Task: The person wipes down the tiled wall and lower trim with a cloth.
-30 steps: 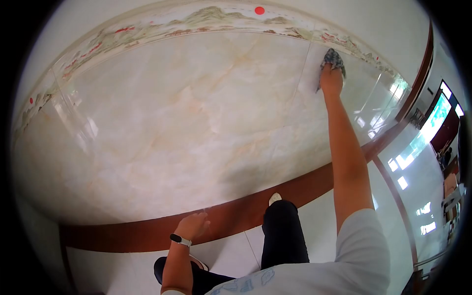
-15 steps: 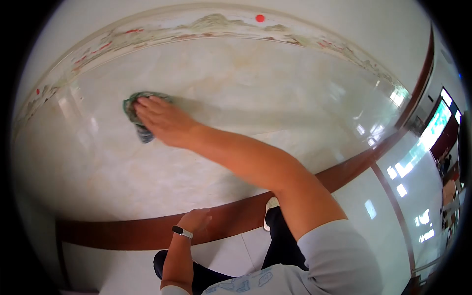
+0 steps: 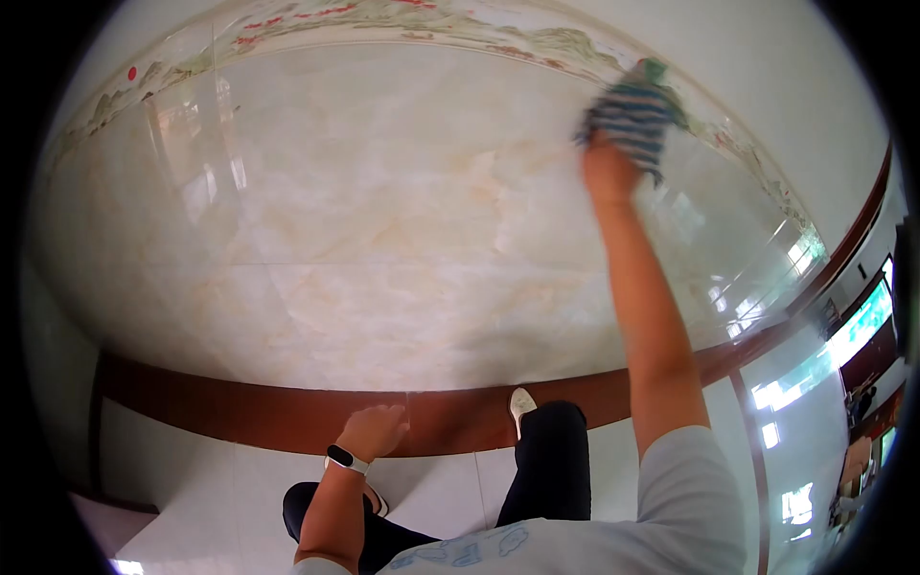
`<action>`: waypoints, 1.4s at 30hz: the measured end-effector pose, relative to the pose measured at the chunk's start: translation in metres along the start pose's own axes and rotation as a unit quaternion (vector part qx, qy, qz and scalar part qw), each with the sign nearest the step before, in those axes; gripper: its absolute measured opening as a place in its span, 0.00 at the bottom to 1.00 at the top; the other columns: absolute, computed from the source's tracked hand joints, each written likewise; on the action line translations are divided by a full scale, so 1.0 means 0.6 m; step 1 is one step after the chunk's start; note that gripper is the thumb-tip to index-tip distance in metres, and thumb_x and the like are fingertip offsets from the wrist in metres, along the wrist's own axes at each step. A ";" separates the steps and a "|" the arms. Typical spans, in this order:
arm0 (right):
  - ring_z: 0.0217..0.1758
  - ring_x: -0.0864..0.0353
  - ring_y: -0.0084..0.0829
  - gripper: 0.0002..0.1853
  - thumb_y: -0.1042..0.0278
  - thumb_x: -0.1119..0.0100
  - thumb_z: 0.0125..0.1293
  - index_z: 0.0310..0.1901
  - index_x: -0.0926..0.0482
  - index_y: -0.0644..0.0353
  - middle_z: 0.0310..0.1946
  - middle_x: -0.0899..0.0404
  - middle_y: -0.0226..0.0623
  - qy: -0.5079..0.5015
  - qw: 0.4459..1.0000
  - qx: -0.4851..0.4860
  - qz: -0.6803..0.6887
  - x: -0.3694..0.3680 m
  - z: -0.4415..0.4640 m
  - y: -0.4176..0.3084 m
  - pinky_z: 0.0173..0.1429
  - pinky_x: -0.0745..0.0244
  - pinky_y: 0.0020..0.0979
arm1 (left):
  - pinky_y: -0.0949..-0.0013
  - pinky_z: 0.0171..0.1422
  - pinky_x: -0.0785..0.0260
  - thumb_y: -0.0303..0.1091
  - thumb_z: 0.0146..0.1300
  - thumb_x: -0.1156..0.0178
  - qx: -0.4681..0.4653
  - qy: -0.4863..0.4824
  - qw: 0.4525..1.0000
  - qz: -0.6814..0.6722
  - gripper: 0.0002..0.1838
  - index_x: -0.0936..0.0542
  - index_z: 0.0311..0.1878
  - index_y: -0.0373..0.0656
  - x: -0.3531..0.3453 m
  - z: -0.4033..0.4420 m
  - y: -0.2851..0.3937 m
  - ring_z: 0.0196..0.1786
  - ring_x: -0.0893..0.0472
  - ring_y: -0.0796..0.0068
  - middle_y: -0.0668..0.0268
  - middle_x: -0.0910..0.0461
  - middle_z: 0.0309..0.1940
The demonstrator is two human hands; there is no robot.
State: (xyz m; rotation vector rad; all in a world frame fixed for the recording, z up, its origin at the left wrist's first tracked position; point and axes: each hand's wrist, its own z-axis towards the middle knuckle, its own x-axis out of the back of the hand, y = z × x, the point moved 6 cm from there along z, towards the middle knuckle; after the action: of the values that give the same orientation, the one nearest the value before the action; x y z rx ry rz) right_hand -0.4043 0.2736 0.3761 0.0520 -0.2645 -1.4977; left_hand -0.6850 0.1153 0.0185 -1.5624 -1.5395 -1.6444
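My right hand (image 3: 611, 171) is raised at the upper right of the wall, its fingers gripping a striped blue and grey-green cleaning cloth (image 3: 636, 120). The cloth fans out above the hand and overlaps the painted border strip; hand and cloth are both smeared by motion. Whether the cloth touches the wall I cannot tell. Low down, my left hand (image 3: 377, 431) hangs in front of the brown skirting band, with its fingers curled in and nothing visible in them. A band with a dark display sits on that wrist.
Glossy marbled wall tiles (image 3: 383, 192) fill the middle of the view. A landscape-patterned border (image 3: 335, 26) runs along their top, and a red-brown skirting band (image 3: 240, 412) along their base. Pale floor tiles (image 3: 431, 489) lie under my feet. A bright doorway (image 3: 862, 321) shows far right.
My right hand has swept from the wall's left side to the upper right with the cloth, which now hangs more spread out. My left hand stays low by the skirting. The view has shifted.
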 end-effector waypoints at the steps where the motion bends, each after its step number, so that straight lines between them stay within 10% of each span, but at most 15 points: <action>1: 0.58 0.29 0.48 0.16 0.63 0.48 0.60 0.47 0.22 0.60 0.49 0.22 0.44 0.047 0.994 0.088 0.041 0.022 0.005 -0.083 0.71 0.47 0.47 | 0.55 0.54 0.30 0.44 0.64 0.49 0.006 -0.005 1.000 0.002 0.20 0.26 0.54 0.42 0.001 0.001 0.002 0.49 0.22 0.52 0.52 0.21 0.46; 5: 0.69 0.42 0.46 0.26 0.65 0.52 0.57 0.59 0.31 0.63 0.62 0.34 0.46 -0.239 0.927 0.167 0.235 -0.040 -0.074 -0.333 0.73 0.52 0.46 | 0.54 0.53 0.30 0.43 0.64 0.49 -0.024 0.024 0.999 0.004 0.20 0.26 0.54 0.42 0.007 0.013 0.016 0.48 0.22 0.51 0.52 0.21 0.46; 6: 0.70 0.42 0.43 0.27 0.69 0.52 0.54 0.59 0.29 0.62 0.61 0.33 0.44 -0.052 0.937 0.279 0.205 -0.027 -0.127 -0.379 0.73 0.51 0.44 | 0.54 0.52 0.30 0.42 0.64 0.49 -0.039 0.047 0.998 -0.017 0.18 0.26 0.53 0.42 0.017 0.013 0.023 0.48 0.22 0.51 0.52 0.21 0.45; 12: 0.65 0.36 0.38 0.23 0.73 0.49 0.54 0.55 0.25 0.58 0.54 0.27 0.35 -0.083 0.880 0.381 0.271 -0.014 -0.193 -0.431 0.71 0.46 0.41 | 0.54 0.49 0.30 0.41 0.65 0.51 -0.045 0.078 0.995 -0.036 0.15 0.25 0.46 0.41 0.007 0.029 -0.004 0.45 0.22 0.51 0.52 0.20 0.40; 15: 0.64 0.36 0.48 0.32 0.70 0.42 0.47 0.59 0.30 0.63 0.54 0.28 0.47 -0.201 0.919 0.277 0.194 -0.003 -0.111 -0.325 0.71 0.46 0.48 | 0.55 0.47 0.28 0.41 0.65 0.50 -0.032 0.054 0.998 -0.009 0.15 0.25 0.46 0.41 0.011 0.029 0.003 0.43 0.20 0.53 0.53 0.20 0.38; 21: 0.68 0.44 0.59 0.38 0.68 0.45 0.46 0.62 0.39 0.74 0.63 0.40 0.59 0.029 0.994 0.066 0.077 0.032 0.058 -0.018 0.72 0.54 0.54 | 0.54 0.43 0.27 0.41 0.64 0.49 -0.053 0.113 0.992 -0.003 0.13 0.25 0.41 0.40 0.029 0.007 0.015 0.39 0.19 0.52 0.53 0.20 0.34; 29: 0.64 0.36 0.51 0.33 0.70 0.50 0.42 0.57 0.31 0.65 0.57 0.31 0.48 0.078 0.954 0.252 0.142 0.034 0.129 -0.352 0.71 0.49 0.52 | 0.54 0.49 0.28 0.44 0.65 0.50 -0.061 0.074 0.994 -0.059 0.18 0.25 0.49 0.41 0.032 0.022 0.019 0.45 0.21 0.52 0.52 0.20 0.39; 35: 0.63 0.34 0.45 0.30 0.65 0.47 0.45 0.54 0.28 0.63 0.56 0.28 0.43 0.158 0.933 0.270 0.177 0.036 0.196 -0.546 0.70 0.47 0.47 | 0.57 0.51 0.30 0.37 0.65 0.47 0.054 0.362 0.924 -0.109 0.18 0.27 0.54 0.39 0.168 -0.006 -0.064 0.47 0.23 0.52 0.52 0.22 0.43; 42: 0.64 0.35 0.42 0.29 0.63 0.46 0.46 0.51 0.25 0.69 0.56 0.27 0.45 0.014 0.874 0.396 0.282 -0.012 0.046 -0.631 0.72 0.49 0.45 | 0.60 0.46 0.27 0.31 0.63 0.44 0.060 0.531 0.822 -0.197 0.17 0.26 0.53 0.37 0.222 -0.048 -0.088 0.42 0.20 0.54 0.50 0.21 0.43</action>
State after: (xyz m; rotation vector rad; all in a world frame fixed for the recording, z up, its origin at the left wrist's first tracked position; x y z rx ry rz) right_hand -0.7806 0.2550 0.3274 0.6031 -0.7876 -0.7264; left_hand -0.7818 0.1576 0.1192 -0.0674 -1.2607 -2.0144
